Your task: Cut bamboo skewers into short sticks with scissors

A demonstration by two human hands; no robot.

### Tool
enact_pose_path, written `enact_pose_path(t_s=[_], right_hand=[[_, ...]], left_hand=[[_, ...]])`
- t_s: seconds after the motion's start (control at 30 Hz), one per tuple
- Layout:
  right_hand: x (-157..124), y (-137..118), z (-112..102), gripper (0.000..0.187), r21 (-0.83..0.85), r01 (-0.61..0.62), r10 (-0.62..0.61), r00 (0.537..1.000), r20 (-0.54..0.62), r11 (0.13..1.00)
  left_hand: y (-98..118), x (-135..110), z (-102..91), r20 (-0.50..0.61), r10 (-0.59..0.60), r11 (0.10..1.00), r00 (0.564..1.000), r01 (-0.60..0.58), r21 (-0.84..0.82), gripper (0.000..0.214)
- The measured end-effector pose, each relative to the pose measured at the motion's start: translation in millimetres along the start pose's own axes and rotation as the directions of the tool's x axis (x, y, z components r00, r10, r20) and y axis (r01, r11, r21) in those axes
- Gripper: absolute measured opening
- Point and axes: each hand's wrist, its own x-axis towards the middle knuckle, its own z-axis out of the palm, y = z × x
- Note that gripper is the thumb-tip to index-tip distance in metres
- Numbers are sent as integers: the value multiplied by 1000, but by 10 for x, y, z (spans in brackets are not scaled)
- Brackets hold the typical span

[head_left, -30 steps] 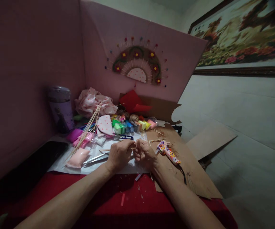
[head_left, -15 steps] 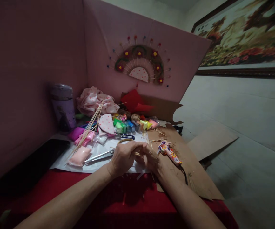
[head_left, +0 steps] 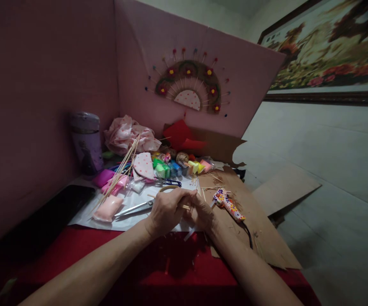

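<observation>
My left hand (head_left: 168,209) and my right hand (head_left: 203,213) meet at the fingertips over the front of the white sheet (head_left: 88,219). Both are closed around thin wooden sticks (head_left: 186,207), whose pale ends show in the gap between the palms; how many is hidden. One stick end also pokes out left of my left hand. Just behind and beside that hand lie the scissors (head_left: 136,209), blades pointing left. To the right of my right hand, a flower-patterned glue gun (head_left: 229,204) rests on brown cardboard (head_left: 267,238).
Bagged coloured clay (head_left: 168,168), long skewers (head_left: 120,172), dotted cloth (head_left: 126,135) and a purple tumbler (head_left: 86,144) crowd the back and left. A pink board (head_left: 235,76) bearing a decorated half-ring (head_left: 188,70) stands behind. Dark-handled snips (head_left: 171,182) lie beyond my hands.
The view has shifted very slightly, moving the scene a little rightward. My hands stay together on the sticks, with barely any finger movement.
</observation>
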Motion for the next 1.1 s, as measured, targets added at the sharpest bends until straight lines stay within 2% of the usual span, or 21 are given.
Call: enact_pose_path(t_s=[0.1, 0.23, 0.47, 0.63, 0.8, 0.93, 1.0, 1.1], right_hand=[[1, 9, 23, 52, -51, -13, 15, 999, 34, 999], [-3, 14, 56, 54, -155, 5, 19, 989, 149, 988], [-21, -36, 37, 49, -140, -13, 42, 977, 208, 990], [-63, -78, 51, 51, -153, -38, 79, 961, 265, 987], [-70, -81, 74, 59, -134, -71, 102, 966, 238, 988], [-62, -71, 115, 57, -111, 44, -31, 993, 117, 993], [-56, -65, 130, 56, -120, 83, -75, 995, 68, 989], [-36, -52, 135, 58, -141, 96, -93, 995, 33, 985]], left_hand=[[-4, 0, -7, -6, 19, 1000, 1000, -19, -6, 19], [-1, 14, -23, -31, -26, 1000, 999, 26, 9, 14], [-8, 12, 9, -64, -125, 990, 990, 129, 57, 12], [-96, -4, -1, -181, -173, 977, 968, 192, 95, 13], [-168, 11, -19, -123, -241, 932, 963, 265, 246, 18], [-181, 26, -7, -60, -291, 873, 955, 291, 391, 21], [-168, 28, -8, -43, -272, 889, 961, 268, 371, 17], [-122, 25, -15, -13, -179, 938, 984, 175, 300, 15]])
